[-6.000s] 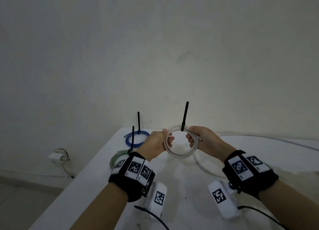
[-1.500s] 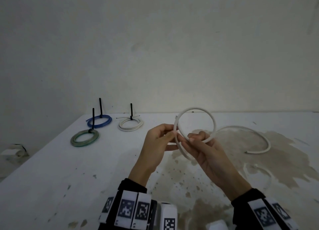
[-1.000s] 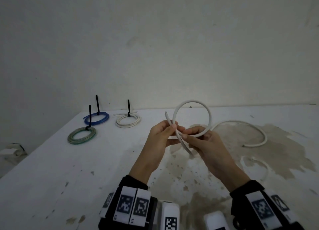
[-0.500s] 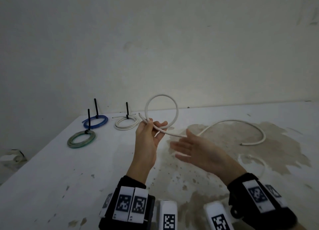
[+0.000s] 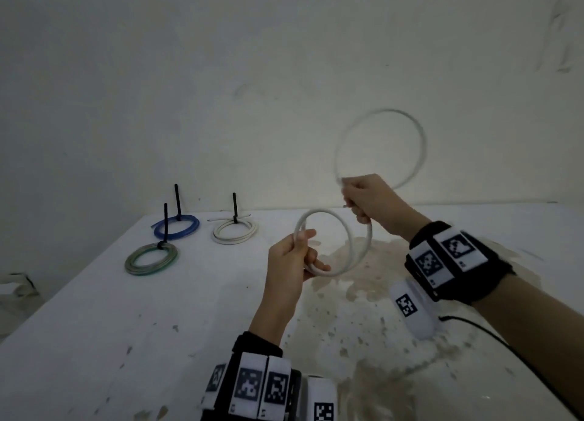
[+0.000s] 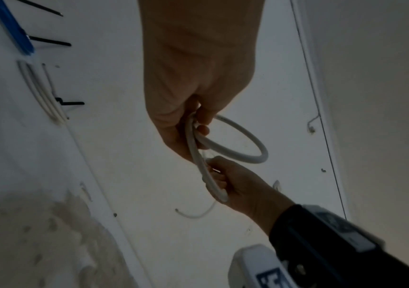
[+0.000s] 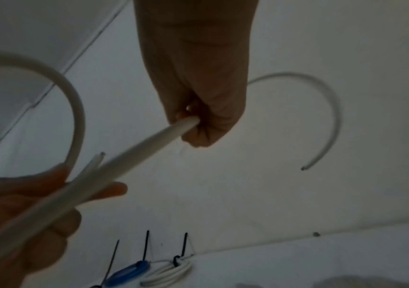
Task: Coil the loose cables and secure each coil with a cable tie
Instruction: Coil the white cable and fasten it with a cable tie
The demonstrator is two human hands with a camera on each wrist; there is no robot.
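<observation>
A loose white cable is off the table, held between both hands. My left hand grips a coiled loop of it low and in front of me, also seen in the left wrist view as the loop. Up and to the right, my right hand is fisted round the cable. The cable's free tail arcs blurred above that hand, its cut end hanging loose. No cable tie is on this cable.
Three tied coils lie at the far left of the white table: blue, green and white, each with a black tie standing up. A brown stain spreads under my hands. The wall is close behind.
Half a second ago my right hand was open below the cable. It now grips the cable and has lifted it up and right, swinging the tail off the table.
</observation>
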